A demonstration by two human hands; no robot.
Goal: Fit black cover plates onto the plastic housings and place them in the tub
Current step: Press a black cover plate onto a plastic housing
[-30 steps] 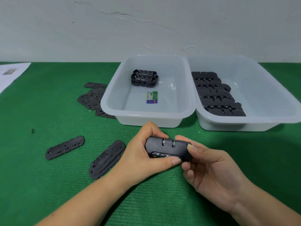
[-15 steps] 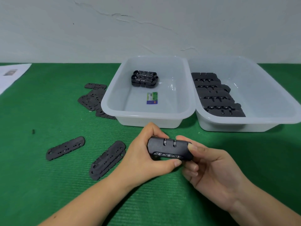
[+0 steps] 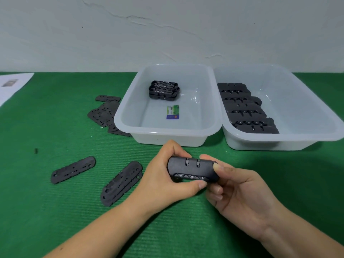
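Above the green mat (image 3: 55, 211), my left hand (image 3: 163, 181) and right hand (image 3: 240, 190) both clamp one black housing (image 3: 192, 171), fingers closed on its ends; left tub (image 3: 167, 135) just beyond.

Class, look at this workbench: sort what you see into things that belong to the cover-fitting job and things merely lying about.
Belongs to the job:
- housing held in left hand and right hand
- loose cover plates
- left tub with finished pieces
- right tub of housings

Just lying about:
- small card in the left tub
- paper sheet
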